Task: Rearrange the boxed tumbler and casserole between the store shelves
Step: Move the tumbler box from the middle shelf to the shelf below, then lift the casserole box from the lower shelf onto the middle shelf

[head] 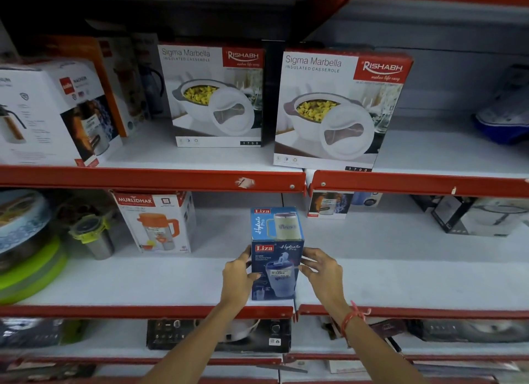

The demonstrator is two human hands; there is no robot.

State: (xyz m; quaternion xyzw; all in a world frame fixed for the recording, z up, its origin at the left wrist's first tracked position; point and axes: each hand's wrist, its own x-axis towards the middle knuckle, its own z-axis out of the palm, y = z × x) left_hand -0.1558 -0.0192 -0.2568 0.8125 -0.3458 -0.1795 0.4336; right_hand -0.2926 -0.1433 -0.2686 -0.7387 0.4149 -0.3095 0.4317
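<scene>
Tumbler box (276,255), blue, marked "Liza Hydrate Pro", stands upright at the front of the middle shelf (400,283), near 6 o'clock in our view. Our left hand (239,275) presses against its left face, fingers spread and curled round the edge; our right hand (322,269) meets its right face, fingertips on the cardboard, palm a little off. Both hands grip the box between them. We cannot tell whether its base rests fully on the shelf or is just lifted. A red thread band (355,316) circles the right wrist.

On the top shelf (429,154) we note two casserole boxes, white with a red "Rishabh" corner. The left casserole box (217,97) sits at 12 o'clock, set further back. The right casserole box (340,109) sits at 1 o'clock, its lower edge at the shelf lip. They stand apart, with a dark upright between them.

At 9 o'clock on the top shelf is a white flask box (57,112). On the middle shelf at 8 o'clock stands a jug box (157,223) marked "Murlidhar", well left of the tumbler box; beside it is a steel container (94,235) with a green lid. Blurred cartons lie on the shelf below; we cannot read them.
</scene>
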